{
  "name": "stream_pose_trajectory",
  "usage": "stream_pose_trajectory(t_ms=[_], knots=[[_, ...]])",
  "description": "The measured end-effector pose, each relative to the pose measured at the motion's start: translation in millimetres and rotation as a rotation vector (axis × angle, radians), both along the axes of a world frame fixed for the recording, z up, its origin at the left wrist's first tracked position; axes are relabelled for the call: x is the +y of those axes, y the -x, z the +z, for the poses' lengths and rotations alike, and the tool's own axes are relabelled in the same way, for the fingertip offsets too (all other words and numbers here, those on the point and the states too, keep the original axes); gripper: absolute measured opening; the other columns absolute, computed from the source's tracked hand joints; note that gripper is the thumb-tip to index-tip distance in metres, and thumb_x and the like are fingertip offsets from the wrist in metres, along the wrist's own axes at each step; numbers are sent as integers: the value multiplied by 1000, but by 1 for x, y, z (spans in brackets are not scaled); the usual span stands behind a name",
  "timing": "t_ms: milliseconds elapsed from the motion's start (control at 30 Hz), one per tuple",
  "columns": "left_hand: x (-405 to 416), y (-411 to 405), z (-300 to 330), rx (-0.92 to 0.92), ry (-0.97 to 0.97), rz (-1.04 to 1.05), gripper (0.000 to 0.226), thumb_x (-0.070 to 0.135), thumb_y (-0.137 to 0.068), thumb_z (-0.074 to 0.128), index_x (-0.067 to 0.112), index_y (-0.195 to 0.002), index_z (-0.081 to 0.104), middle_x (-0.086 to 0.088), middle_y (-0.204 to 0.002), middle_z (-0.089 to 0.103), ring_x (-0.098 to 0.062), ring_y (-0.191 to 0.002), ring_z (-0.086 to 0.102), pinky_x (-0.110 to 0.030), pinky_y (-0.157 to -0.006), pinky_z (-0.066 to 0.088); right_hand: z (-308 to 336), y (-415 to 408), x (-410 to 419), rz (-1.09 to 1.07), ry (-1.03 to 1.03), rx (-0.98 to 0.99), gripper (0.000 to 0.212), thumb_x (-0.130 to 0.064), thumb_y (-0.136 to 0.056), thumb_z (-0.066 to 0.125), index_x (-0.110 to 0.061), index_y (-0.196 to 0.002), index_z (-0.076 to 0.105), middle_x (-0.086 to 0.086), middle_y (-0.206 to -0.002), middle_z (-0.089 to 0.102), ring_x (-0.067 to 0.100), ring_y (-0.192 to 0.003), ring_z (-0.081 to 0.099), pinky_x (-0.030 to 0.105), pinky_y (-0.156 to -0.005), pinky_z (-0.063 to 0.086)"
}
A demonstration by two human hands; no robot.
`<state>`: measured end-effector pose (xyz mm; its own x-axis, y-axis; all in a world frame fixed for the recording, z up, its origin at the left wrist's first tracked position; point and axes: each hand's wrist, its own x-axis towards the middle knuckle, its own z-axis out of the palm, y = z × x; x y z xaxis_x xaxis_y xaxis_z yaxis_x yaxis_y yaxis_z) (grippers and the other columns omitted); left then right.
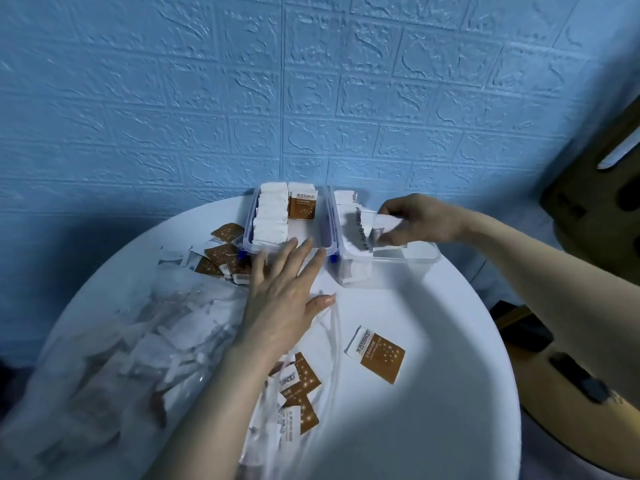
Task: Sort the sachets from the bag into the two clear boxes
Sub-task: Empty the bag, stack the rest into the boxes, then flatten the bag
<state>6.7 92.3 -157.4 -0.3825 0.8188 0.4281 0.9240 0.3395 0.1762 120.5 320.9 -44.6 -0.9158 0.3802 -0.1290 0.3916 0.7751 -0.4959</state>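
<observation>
Your right hand (415, 218) is over the right clear box (388, 261), its grip closed in a pinch on a white sachet (386, 225) that you are setting in beside the standing row of white sachets already there. Your left hand (287, 289) lies flat with straight, spread fingers; its fingertips reach the near rim of the left clear box (291, 220), and it has hold of nothing.

The left box holds a row of white sachets and, to their right, a brown sachet (302, 206) standing upright. The clear bag (121, 358) slumps on the near left of the round white counter (433, 393), still well filled. Loose brown sachets lie just left of the left box (225, 254), at the mouth of the bag (298, 386), and one alone (375, 353) lies near the right.

These sachets look very light, thin and flat, likely paper with a little loose fill, so they should bend easily and slide on the smooth counter. Pinch each by a short edge or corner, thumb over, finger under; a flat one may need sliding or tipping first to get a fingertip beneath. Hold lightly, since a hard squeeze could crease or burst a seam. When filing one in, lower it edge-first, and steady the row so it does not topple.
</observation>
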Motion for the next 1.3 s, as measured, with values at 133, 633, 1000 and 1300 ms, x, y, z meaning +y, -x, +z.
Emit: stream_pose_trajectory(t_ms=[133, 633, 1000, 1300], knots=[[2, 4, -4, 18, -22, -1, 67, 60, -88, 31, 23, -142, 44, -1, -148, 43, -18, -139, 26, -46, -108, 9, -5, 8, 5, 63, 72, -95, 15, -19, -82, 76, -13, -89, 64, -8, -69, 49, 4, -60, 43, 17, -61, 35], [1, 5, -6, -14, -37, -6, 65, 58, -92, 41, 27, -148, 32, 2, -155, 30, -15, -144, 13, -46, -111, 0, -26, 28, -1, 142, 242, -208, 18, -9, -83, 74, -2, -99, 69, 9, -77, 63, 17, -65, 63, 28, -65, 51], [-1, 3, -3, -54, -36, -23, 64, 53, -94, 45, 29, -150, 26, 5, -158, 21, -12, -146, 6, -43, -112, -6, -24, 20, 4, 63, 256, -178, 11, 2, -82, 71, -5, -77, 64, 3, -60, 67, 19, -56, 68, 26, -59, 53], [-1, 1, -4, -54, -51, -26, 65, 49, -91, 53, 25, -148, 33, 2, -156, 27, -16, -145, 13, -51, -114, 5, -30, 27, -4, 66, 217, -134, 13, -4, -81, 74, 3, -79, 63, 5, -61, 61, 20, -55, 67, 26, -58, 53]])
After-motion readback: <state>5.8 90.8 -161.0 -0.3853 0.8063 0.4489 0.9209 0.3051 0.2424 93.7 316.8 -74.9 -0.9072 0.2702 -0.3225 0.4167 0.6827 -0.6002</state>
